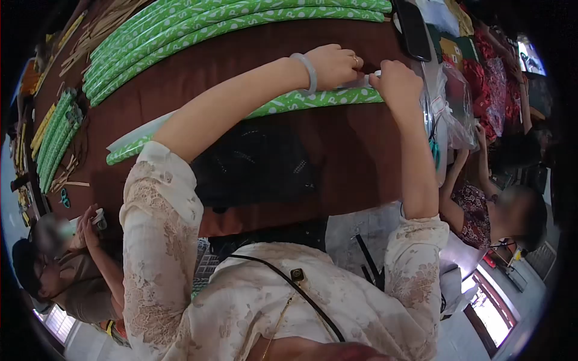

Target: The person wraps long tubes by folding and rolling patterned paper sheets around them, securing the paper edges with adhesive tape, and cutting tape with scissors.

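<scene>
A green roll of printed wrapping paper [301,102] lies across the brown tabletop in front of me, its pale edge [135,137] loose at the left end. My left hand [334,66], with a jade-coloured bangle at the wrist, is over the roll's right part with fingers bent together. Beside it, my right hand [397,84] is closed at the roll's right end, thumb against the curled fingers. Between the hands shows a strip of clear plastic film [360,82]; a small whitish bit is at the right fingertips. What exactly each hand grips is hidden.
Several green rolls [241,33] lie along the far side, a black phone [412,30] at their right end. A dark bag-like item [253,162] is near me. More rolls [57,141] are at left. People sit on both sides; plastic bags [457,108] lie right.
</scene>
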### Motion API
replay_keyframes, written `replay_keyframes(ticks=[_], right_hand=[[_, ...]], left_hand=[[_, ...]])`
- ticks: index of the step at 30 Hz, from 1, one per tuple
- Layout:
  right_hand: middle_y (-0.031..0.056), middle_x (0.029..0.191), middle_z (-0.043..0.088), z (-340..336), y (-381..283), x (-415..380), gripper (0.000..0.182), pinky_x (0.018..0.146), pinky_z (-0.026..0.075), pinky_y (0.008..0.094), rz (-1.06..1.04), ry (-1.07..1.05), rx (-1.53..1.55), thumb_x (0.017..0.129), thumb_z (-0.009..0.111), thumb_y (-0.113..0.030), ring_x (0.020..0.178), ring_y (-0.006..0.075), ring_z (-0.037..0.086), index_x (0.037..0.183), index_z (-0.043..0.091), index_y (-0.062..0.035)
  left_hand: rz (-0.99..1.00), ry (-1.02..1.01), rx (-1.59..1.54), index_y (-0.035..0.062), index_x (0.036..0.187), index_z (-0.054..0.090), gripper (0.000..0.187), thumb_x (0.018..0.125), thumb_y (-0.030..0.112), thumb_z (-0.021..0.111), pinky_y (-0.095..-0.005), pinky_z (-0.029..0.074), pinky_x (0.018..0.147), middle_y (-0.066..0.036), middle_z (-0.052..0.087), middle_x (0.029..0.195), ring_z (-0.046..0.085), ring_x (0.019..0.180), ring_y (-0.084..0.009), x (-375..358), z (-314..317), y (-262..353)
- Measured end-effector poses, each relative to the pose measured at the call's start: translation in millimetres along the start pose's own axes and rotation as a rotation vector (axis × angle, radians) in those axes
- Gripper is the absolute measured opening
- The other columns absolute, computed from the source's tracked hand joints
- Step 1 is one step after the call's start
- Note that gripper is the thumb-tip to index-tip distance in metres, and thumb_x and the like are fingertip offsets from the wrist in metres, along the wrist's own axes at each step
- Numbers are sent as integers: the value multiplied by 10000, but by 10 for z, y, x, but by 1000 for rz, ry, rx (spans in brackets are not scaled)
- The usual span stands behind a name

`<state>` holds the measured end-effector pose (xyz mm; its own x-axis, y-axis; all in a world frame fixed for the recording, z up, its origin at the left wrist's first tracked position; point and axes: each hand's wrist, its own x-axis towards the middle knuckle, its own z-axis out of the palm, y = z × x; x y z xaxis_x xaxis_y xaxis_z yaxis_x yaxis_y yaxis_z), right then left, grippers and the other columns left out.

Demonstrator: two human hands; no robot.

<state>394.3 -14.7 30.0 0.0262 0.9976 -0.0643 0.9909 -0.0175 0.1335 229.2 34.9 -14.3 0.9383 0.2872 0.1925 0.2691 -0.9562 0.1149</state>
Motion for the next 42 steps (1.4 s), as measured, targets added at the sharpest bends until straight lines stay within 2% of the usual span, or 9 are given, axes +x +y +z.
replay_keyframes(ticks=[7, 10, 15, 18, 21, 27, 32, 37, 42], right_hand=[[142, 771, 628, -91, 232, 97, 391, 650, 489, 385, -107, -49, 44, 724, 631, -430, 759, 296, 629, 760, 646, -42], [164, 603, 540, -238, 505, 143, 636, 562, 417, 368, -149, -390, 349, 762, 532, -605, 590, 294, 539, 637, 581, 17], [114, 578, 505, -159, 822, 91, 601, 563, 397, 329, -75, -370, 471, 799, 512, -566, 566, 196, 497, 699, 610, 19], [70, 621, 521, -21, 1097, 87, 541, 598, 396, 284, -41, -315, 644, 800, 548, -507, 610, 149, 489, 732, 622, 25], [85, 669, 557, 85, 1202, 1, 491, 621, 413, 290, 7, -228, 710, 793, 580, -463, 644, 171, 523, 746, 625, 23], [117, 787, 603, 93, 1082, -150, 438, 665, 447, 319, -38, -138, 566, 765, 634, -430, 729, 246, 587, 813, 632, 6], [83, 862, 606, 104, 921, -259, 390, 667, 469, 360, -83, 161, 341, 738, 659, -407, 786, 287, 591, 819, 630, -27], [33, 918, 608, 136, 858, -316, 353, 695, 478, 315, -32, 185, 185, 733, 666, -399, 828, 232, 602, 854, 647, -68], [36, 858, 610, 195, 814, -302, 357, 639, 488, 355, -72, 297, 164, 709, 674, -414, 790, 246, 601, 793, 633, -69]], left_hand=[[62, 24, 23, 156, 1058, 614, 270, 814, 132, 501, -297, 412, 771, -5, 533, 1007, 513, 948, -159, 2, 76, -8], [78, 15, 23, 145, 1063, 610, 273, 815, 127, 498, -293, 404, 788, 2, 531, 1019, 507, 960, -150, 16, 93, -24], [87, 17, -20, 141, 1086, 596, 290, 814, 120, 498, -287, 395, 816, 4, 529, 1025, 502, 976, -143, -97, 60, -97], [116, 28, -7, 142, 1099, 587, 300, 815, 116, 494, -286, 394, 824, 2, 531, 1024, 499, 987, -142, -128, 78, -126], [139, 9, -17, 140, 1103, 584, 303, 815, 114, 492, -283, 394, 823, 0, 535, 1024, 497, 996, -141, -173, 50, -108], [192, -45, 28, 127, 1093, 576, 291, 813, 134, 499, -293, 374, 851, 2, 521, 1087, 462, 1072, -140, -361, -18, -75], [190, -76, -24, 139, 1067, 579, 254, 831, 163, 489, -325, 343, 902, 34, 459, 1257, 389, 1182, -144, -321, -59, -117], [199, -177, -42, 157, 1037, 595, 243, 800, 203, 563, -340, 315, 962, 66, 430, 1321, 325, 1265, -156, -198, -130, -111], [214, -287, -8, 197, 1270, 469, 545, 748, 211, 625, -393, 279, 991, 79, 355, 1384, 217, 1327, -153, -133, -146, -152]])
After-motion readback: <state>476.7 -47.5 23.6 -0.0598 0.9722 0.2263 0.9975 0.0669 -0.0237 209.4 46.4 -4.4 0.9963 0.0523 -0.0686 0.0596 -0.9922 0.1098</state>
